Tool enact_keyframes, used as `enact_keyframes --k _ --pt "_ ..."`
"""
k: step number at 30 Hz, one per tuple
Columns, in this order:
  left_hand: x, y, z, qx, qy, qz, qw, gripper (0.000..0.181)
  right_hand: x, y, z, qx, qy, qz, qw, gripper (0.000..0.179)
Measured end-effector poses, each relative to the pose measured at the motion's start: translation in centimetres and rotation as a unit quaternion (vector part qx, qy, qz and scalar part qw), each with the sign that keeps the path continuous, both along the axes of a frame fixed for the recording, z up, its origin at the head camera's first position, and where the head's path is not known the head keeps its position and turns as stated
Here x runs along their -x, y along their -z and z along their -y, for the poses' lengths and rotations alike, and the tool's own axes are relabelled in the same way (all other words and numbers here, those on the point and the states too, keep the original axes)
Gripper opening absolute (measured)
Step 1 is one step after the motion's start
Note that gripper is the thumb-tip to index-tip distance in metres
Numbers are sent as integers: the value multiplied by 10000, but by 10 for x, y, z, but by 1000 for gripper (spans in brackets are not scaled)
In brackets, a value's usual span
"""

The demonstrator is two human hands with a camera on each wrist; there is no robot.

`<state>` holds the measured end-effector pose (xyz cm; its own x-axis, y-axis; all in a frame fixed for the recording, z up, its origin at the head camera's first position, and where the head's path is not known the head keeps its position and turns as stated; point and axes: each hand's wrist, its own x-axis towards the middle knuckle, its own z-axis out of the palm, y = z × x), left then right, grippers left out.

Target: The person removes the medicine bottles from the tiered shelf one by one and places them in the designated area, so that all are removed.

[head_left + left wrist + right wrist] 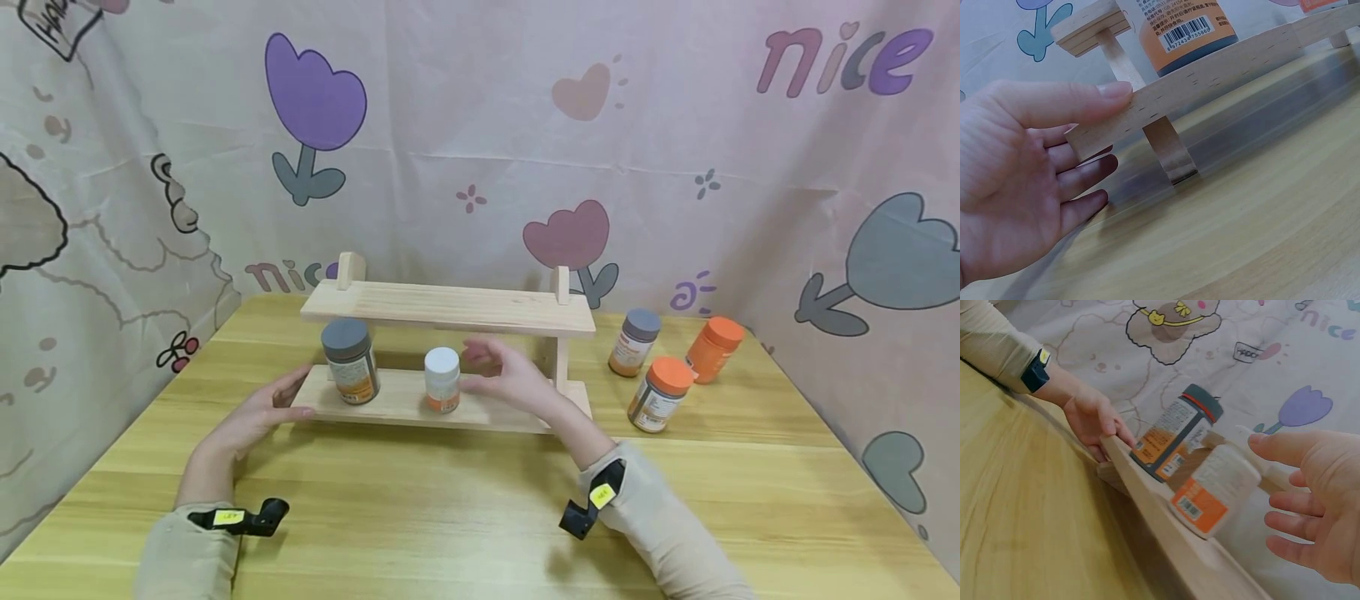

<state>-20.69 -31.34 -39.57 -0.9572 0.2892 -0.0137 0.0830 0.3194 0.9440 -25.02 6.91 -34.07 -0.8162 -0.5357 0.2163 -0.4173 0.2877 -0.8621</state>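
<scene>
A two-tier wooden shelf (pixel 480 308) stands on the table. My left hand (pixel 255 417) holds the left end of its lower board, the thumb (pixel 1082 105) lying on the front edge and the other fingers behind and below. On that board, near this hand, is a grey-lidded jar (pixel 351 367) with an orange and white label. To its right stands a small white bottle (pixel 442 379) with an orange band, upright. My right hand (pixel 517 379) is just right of the white bottle, fingers spread; a gap shows between them in the right wrist view.
Right of the shelf stand a grey-lidded jar (pixel 634 342), an orange-lidded jar (pixel 660 396) and an all-orange bottle (pixel 714 350). The upper board sits above the white bottle and right hand. A printed cloth (pixel 465 100) hangs behind the wooden table (pixel 420 517).
</scene>
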Motion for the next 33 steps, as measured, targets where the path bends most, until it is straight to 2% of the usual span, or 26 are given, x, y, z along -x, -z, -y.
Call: enact_keyframes --k 15,23,33 --pt "-1 0 -2 50 -57 25 10000 84 2 18 25 402 -224 37 9989 59" --pt "1 1 0 74 -57 24 10000 83 -3 16 31 343 169 -139 9992 53" --pt "1 0 -1 151 -53 30 9999 84 -7 15 30 116 327 -435 9985 50"
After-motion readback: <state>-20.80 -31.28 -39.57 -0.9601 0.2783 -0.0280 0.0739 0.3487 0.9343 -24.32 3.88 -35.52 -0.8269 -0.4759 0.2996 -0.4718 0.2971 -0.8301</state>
